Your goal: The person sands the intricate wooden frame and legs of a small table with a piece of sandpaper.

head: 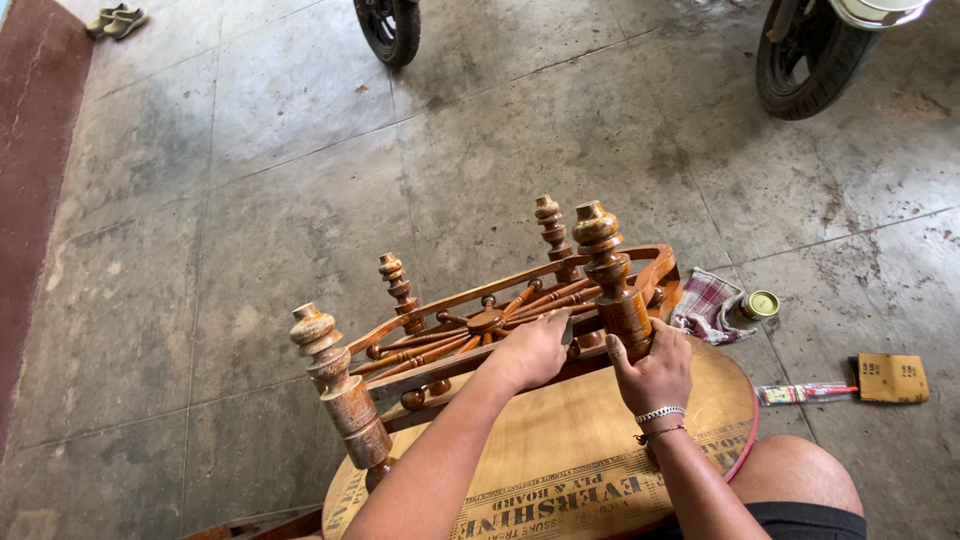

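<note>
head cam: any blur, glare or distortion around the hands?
Head view: soft daylight, no hard shadows; left hand, right hand and the turned wooden stool are sharp; mild sheen on the varnished legs; wide-angle lens bends the concrete floor joints toward the edges.
</note>
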